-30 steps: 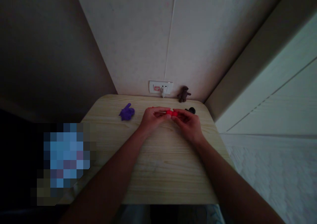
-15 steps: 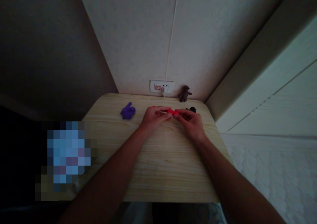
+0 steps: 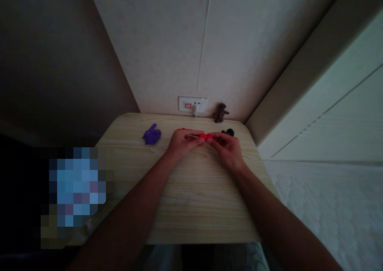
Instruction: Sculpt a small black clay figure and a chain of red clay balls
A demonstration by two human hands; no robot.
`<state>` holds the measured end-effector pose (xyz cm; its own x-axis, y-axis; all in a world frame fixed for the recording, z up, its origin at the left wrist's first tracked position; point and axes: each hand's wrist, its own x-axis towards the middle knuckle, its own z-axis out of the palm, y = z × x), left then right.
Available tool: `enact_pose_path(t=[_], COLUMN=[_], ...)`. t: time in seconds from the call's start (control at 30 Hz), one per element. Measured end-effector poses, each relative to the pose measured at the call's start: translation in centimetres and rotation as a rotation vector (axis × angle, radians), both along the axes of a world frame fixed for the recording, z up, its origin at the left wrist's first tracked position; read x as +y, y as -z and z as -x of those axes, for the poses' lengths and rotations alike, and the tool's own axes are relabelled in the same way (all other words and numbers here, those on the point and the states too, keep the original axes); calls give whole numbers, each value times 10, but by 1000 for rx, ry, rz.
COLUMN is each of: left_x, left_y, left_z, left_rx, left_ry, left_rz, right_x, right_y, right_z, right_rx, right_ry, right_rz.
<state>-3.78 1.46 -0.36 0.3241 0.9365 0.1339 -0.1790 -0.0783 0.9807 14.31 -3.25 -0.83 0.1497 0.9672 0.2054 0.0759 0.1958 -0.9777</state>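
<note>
Between my two hands is a small red lump (image 3: 206, 137), soft-looking like modelling clay, narrower in its middle. My left hand (image 3: 186, 143) pinches its left side with thumb and fingers. On its right side, my right hand (image 3: 225, 145) grips it the same way. Another bit of red shows behind my left hand, mostly hidden. A purple clay-like figure (image 3: 152, 135) lies to the left of my left hand. Just behind my right hand is a black piece (image 3: 229, 132), partly covered by the fingers. A dark brown figure (image 3: 220, 113) stands farther back by the wall.
The pale wooden table (image 3: 203, 207) has rounded back corners and meets the wall. A wall socket (image 3: 193, 104) with a white plug sits just above its back edge. A blurred-out blue patch (image 3: 77, 183) is at the left. White quilted bedding (image 3: 305, 215) lies to the right.
The whole view has shifted slightly, so everything appears a little farther left. Both hands keep their pinch on the red lump, with hardly any movement relative to the table.
</note>
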Motion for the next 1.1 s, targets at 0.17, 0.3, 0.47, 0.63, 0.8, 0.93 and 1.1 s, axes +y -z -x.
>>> enact_pose_path(t=[0.17,0.3,0.47,0.63,0.8,0.93,1.1], left_x=[1,0,-1,-2,-2,-1,-2], left_y=[1,1,-1,-4,-5,-3,-1], left_z=[0,-1,-2,-2,-1,-1,-1], left_rx=[-6,-32,-86,-102,-77,-50,-70], left_ry=[-2,-15,-37,-28,-35,-22,-10], left_rz=[5,28,35,31,31,26,11], right_x=[0,-1,-3,-1,-2,-3,-2], right_y=[-1,-2,-3,-1,-3,-3,-2], right_z=[2,5,6,3,2,1,0], right_rx=[6,18,-2,72,38,-11,33], right_ry=[1,3,57,78,88,59,54], right_rz=[2,-26,-77,-21,34,27,36])
